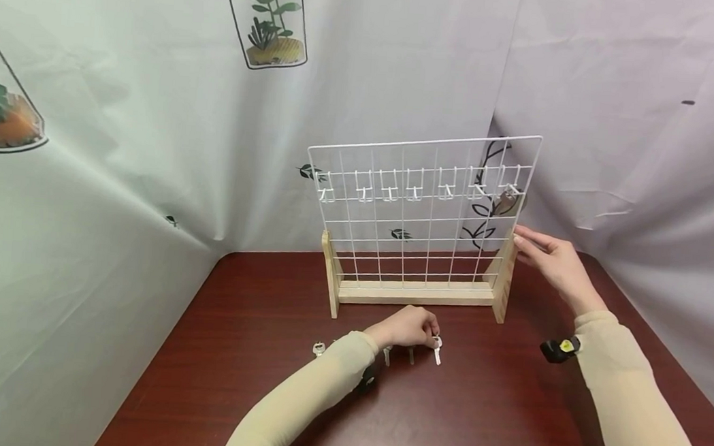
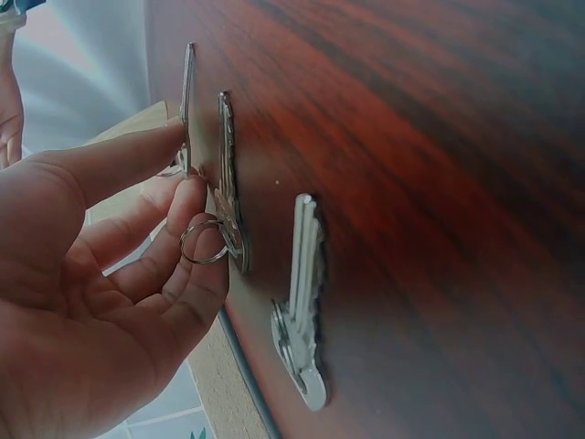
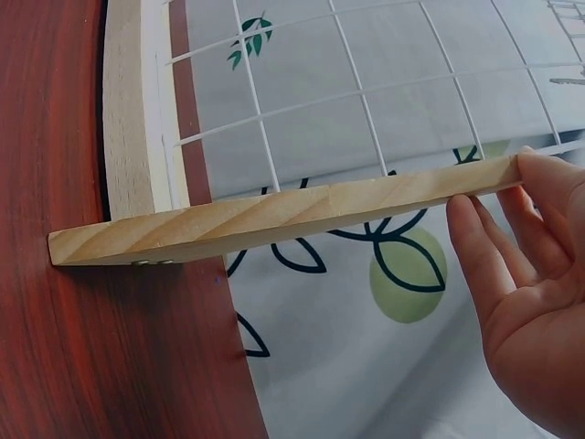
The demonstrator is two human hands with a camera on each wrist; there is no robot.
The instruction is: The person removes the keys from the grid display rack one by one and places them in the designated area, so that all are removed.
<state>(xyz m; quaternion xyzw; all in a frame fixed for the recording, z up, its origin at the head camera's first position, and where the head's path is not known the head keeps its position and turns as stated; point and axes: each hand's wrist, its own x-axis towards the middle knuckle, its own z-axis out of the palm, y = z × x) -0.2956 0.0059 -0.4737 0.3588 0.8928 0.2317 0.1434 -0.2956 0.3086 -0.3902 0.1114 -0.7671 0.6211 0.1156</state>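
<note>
My left hand (image 1: 406, 327) pinches a silver key (image 1: 438, 351) between thumb and fingertips, its blade pointing toward me just above the table. In the left wrist view, that key (image 2: 188, 101) is seen edge-on. Beside the hand lie a key with a ring (image 2: 228, 192) and another silver key (image 2: 306, 293). One more key (image 1: 318, 349) shows left of my forearm, which hides part of the row. A white wire grid rack (image 1: 405, 239) stands behind. My right hand (image 1: 554, 262) holds the upper part of its right wooden post (image 3: 320, 206) between thumb and fingers.
Several white hooks (image 1: 414, 193) hang in a row along the grid's upper part. A wooden crossbar (image 1: 414, 293) joins the posts at the base. The dark red table (image 1: 474, 407) ends at a pale printed curtain (image 1: 261, 176) behind and at both sides.
</note>
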